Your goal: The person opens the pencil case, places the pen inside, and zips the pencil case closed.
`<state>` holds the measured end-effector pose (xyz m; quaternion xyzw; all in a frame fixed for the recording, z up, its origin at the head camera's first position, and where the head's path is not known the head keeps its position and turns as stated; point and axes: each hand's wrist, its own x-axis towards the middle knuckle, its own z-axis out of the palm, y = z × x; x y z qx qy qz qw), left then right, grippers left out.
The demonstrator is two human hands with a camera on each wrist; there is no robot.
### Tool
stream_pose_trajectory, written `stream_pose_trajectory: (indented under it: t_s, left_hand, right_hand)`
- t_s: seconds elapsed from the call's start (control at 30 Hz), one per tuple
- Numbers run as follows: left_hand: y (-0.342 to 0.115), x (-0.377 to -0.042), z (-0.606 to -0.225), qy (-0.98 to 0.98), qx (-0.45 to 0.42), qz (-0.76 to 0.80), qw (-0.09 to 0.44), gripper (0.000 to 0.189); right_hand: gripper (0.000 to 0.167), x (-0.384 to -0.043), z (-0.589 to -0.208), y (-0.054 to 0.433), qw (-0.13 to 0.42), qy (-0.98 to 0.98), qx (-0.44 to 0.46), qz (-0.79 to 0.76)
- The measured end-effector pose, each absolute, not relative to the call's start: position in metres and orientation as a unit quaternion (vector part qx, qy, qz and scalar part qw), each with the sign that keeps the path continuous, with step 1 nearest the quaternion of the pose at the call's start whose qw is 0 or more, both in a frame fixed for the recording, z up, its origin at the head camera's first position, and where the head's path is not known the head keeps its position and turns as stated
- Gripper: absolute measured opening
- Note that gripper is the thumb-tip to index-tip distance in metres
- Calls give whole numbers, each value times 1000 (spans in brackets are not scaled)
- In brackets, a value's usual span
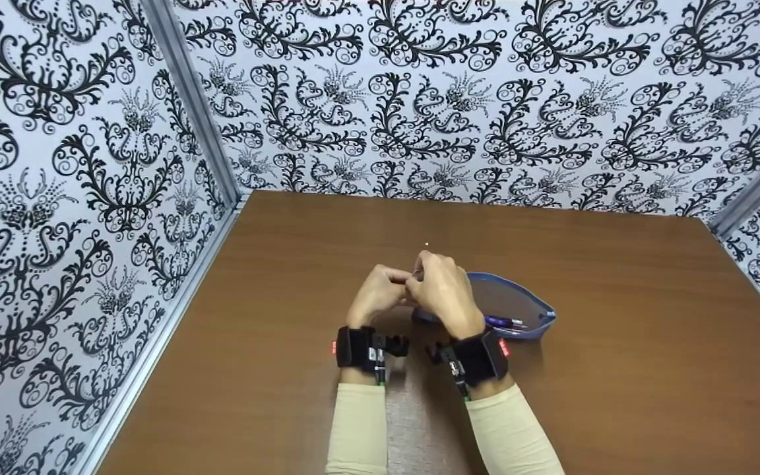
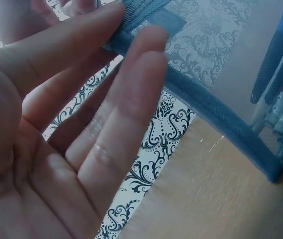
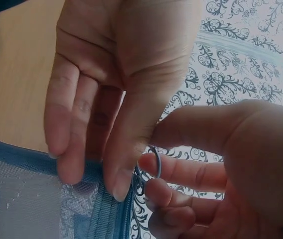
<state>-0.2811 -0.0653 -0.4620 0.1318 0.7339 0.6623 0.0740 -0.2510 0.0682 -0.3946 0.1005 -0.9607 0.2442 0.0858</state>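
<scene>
A mesh zip pouch (image 1: 505,297) with blue edging is held tilted up above the table in the head view. Pens and pencils (image 1: 500,322) show inside it. My right hand (image 1: 447,290) pinches the pouch's edge near one corner, thumb against the zip side in the right wrist view. Close beside it, my left hand (image 1: 378,293) has thumb and fingertips at that same corner, by a thin blue loop (image 3: 158,164). In the left wrist view the pouch (image 2: 221,114) extends to the right beyond the left fingers. The exact fingertip contact is partly hidden.
The brown table (image 1: 274,264) lies below both hands. Black-and-white patterned walls (image 1: 419,99) rise at the back and sides, with a grey metal post (image 1: 198,99) at the left corner. Black straps (image 1: 355,348) with cameras sit on both wrists.
</scene>
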Motion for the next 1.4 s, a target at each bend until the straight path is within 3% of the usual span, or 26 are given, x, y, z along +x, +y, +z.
stream_pose_trajectory:
  t_s: [0.23,0.77,1.0,1.17,1.4]
  left_hand:
    - [-65,-279,-459,738,138,656,78,17]
    - [-60,-280,-464,746,117,651,81,18]
    - [-55,-281,-464,711,118,685,107,18]
    - [-61,-281,-461,724,107,676,83,16]
    - [-59,-280,-454,759,182,619,83,29]
  right_hand:
    - [5,-251,-394,73,104,-952,84,277]
    - [22,-254,-396,109,43,-954,34,293]
    - [23,-255,-401,119,57,-953,39,294]
    - [21,-253,-399,125,64,-957,16,283]
    - [20,-251,-394,122,43,-955,31,291]
